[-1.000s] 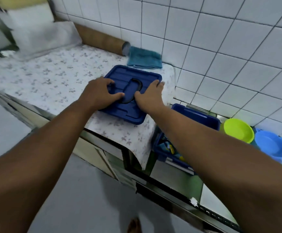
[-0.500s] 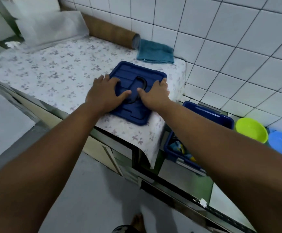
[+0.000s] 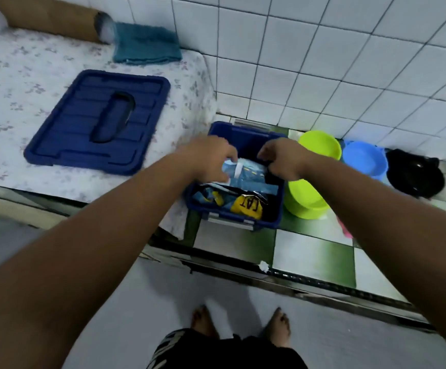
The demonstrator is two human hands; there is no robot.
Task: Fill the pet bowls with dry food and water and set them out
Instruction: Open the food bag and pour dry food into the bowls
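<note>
Hands over open blue storage bin (image 3: 232,218) on the green-tiled counter (image 3: 312,258): left hand (image 3: 211,158) and right hand (image 3: 283,159) each pinch the top of the blue cat-food bag (image 3: 246,174) inside. Green bowls (image 3: 305,198) touch the bin's right wall; blue bowl (image 3: 364,158) beyond. Bin lid (image 3: 98,121) lies on the floral-covered counter's right end.

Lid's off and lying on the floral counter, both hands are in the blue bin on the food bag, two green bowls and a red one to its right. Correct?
Not quite: in the head view the third bowl is blue, not red. The rest stands: lid on the floral counter, left hand and right hand on the food bag in the blue bin, two green bowls right of it.
</note>
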